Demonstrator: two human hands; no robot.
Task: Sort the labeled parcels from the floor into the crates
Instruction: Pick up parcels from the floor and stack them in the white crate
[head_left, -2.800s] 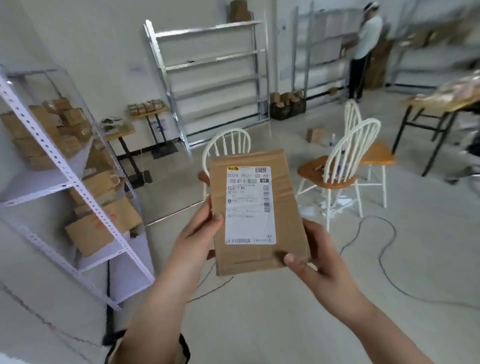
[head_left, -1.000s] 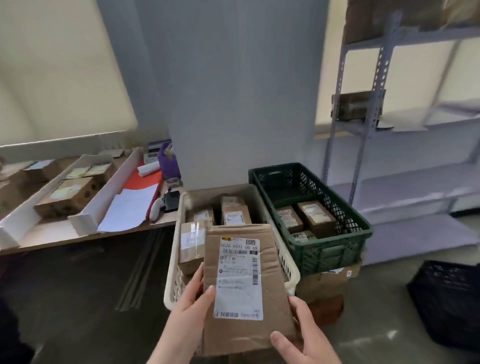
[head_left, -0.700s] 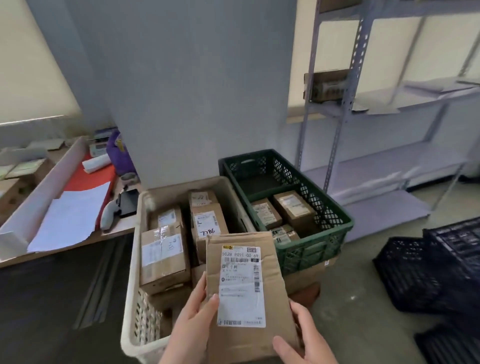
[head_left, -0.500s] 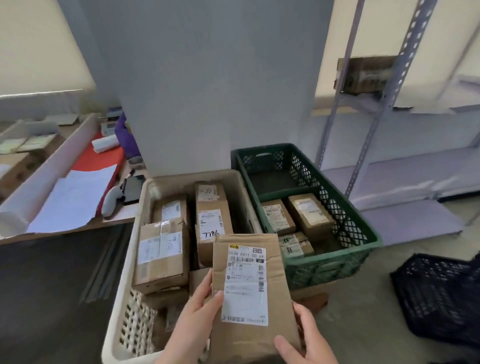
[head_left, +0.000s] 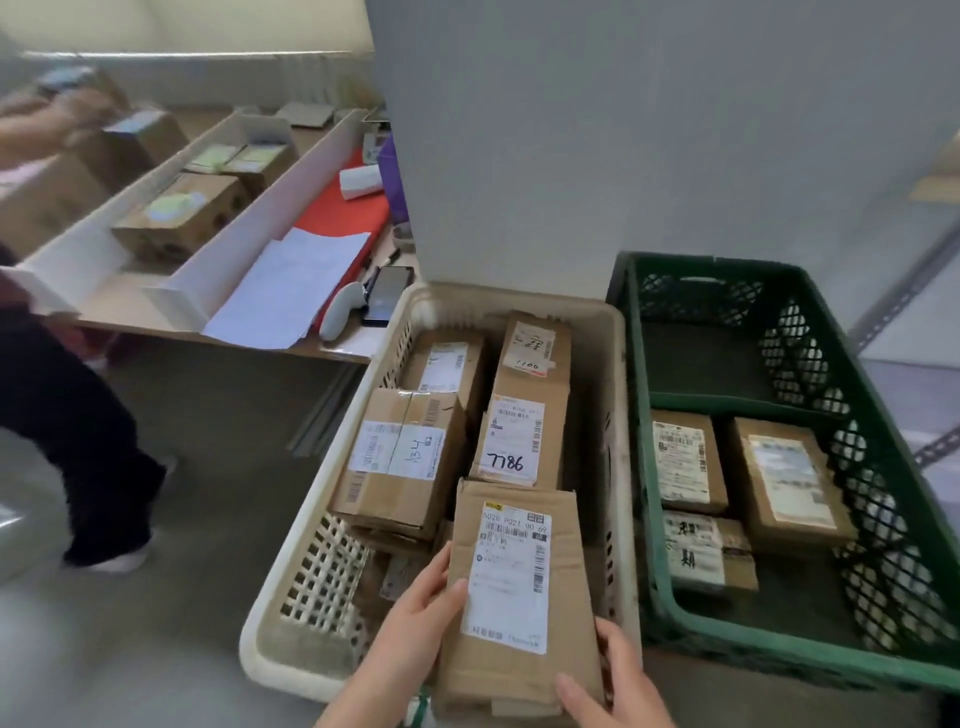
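Note:
I hold a flat brown labeled parcel (head_left: 517, 597) in both hands, over the near end of the beige crate (head_left: 306, 525). My left hand (head_left: 415, 618) grips its left edge and my right hand (head_left: 613, 680) supports its lower right corner. The white label faces up. The beige crate holds several cardboard parcels, one marked 7786 (head_left: 524, 421). To its right stands the green crate (head_left: 893, 467) with three labeled parcels in its near half; its far half shows nothing inside.
A table (head_left: 156, 317) at the left carries white dividers, boxes, papers (head_left: 285, 291), a phone and a scanner. Another person (head_left: 67, 389) stands at the far left handling a box. A grey wall panel rises behind the crates. Metal shelving stands at the right edge.
I have turned from the open room to the crates and come closer. The parcel has stayed in both hands and now hangs low over the beige crate. A person has appeared at the left.

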